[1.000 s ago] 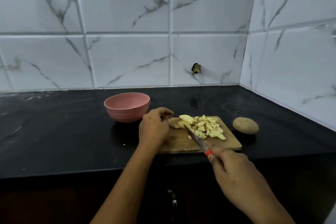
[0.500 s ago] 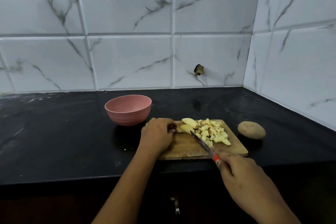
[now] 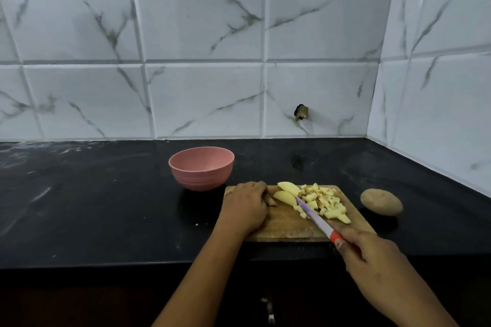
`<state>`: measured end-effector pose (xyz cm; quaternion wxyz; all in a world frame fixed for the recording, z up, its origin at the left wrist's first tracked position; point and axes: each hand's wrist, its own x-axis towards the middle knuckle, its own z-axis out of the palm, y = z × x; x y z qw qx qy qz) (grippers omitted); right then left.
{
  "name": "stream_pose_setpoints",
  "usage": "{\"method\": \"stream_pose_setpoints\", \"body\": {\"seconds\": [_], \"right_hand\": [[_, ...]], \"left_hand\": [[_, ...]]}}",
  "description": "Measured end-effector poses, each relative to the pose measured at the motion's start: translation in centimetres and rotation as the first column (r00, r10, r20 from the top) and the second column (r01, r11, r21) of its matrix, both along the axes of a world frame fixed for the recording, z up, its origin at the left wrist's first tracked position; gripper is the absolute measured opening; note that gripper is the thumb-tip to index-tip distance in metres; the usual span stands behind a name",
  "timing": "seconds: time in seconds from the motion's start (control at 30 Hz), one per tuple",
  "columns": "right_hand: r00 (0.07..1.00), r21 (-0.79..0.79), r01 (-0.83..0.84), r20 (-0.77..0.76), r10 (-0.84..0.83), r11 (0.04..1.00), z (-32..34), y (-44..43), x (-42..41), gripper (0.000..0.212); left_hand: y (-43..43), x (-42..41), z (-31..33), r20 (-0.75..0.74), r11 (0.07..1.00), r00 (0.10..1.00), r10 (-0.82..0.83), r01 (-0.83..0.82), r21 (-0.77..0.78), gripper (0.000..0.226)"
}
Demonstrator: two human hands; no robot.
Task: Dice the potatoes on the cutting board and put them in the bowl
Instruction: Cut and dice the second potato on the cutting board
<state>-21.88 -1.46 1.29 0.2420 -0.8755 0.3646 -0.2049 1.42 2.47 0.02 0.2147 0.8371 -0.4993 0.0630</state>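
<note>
A wooden cutting board (image 3: 287, 228) lies on the black counter. On it sit two pale potato wedges (image 3: 287, 192) and a heap of diced potato (image 3: 325, 203) to their right. My right hand (image 3: 377, 263) grips a knife (image 3: 314, 216) by its red handle; the blade tip rests at the nearer wedge. My left hand (image 3: 245, 207) lies curled on the board's left end, fingertips close to a small potato piece beside the wedges. An empty pink bowl (image 3: 202, 168) stands behind the board's left corner.
A whole unpeeled potato (image 3: 381, 202) lies on the counter (image 3: 93, 207) right of the board. Marble-patterned tiled walls close the back and right side. The counter's front edge runs just under the board.
My left hand has settled lower onto the board's left end. The knife has stayed angled toward the wedges. The view has tilted a little.
</note>
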Motion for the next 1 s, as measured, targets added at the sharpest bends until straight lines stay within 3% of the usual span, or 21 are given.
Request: {"method": "stream_pose_setpoints", "body": {"seconds": [0.27, 0.5, 0.67, 0.77, 0.9, 1.0], "right_hand": [[0.999, 0.039, -0.02, 0.028, 0.019, 0.999, -0.8, 0.6, 0.3, 0.036], [0.998, -0.083, 0.033, -0.052, -0.038, 0.996, -0.6, 1.3, 1.0, 0.037], [0.998, -0.043, -0.015, -0.054, 0.013, 0.999, -1.2, 1.2, 1.7, 0.038], [0.999, -0.05, -0.011, -0.032, 0.009, 0.999, -1.1, 1.3, 1.7, 0.04], [0.999, -0.049, -0.014, -0.045, 0.012, 0.999, -0.8, 1.6, 1.4, 0.041], [0.998, -0.04, -0.028, -0.059, 0.026, 0.999, -0.4, 1.7, 1.5, 0.042]], "left_hand": [[1.6, 0.2, 0.1, -0.26, 0.94, 0.964, -0.053, -0.039, -0.339, 0.013], [2.6, 0.3, -0.1, -0.409, 0.927, 0.908, -0.085, -0.078, -0.367, 0.005], [3.3, -0.6, 0.4, -0.349, 0.954, 0.935, -0.067, -0.043, -0.297, 0.003], [3.5, -1.0, 0.6, -0.313, 0.955, 0.949, 0.016, -0.107, -0.277, 0.01], [3.4, -2.3, 0.3, 0.047, 0.94, 0.946, 0.321, -0.312, -0.137, 0.033], [3.2, -3.1, 0.1, -0.048, 0.913, 0.926, 0.374, -0.377, -0.159, 0.035]]}}
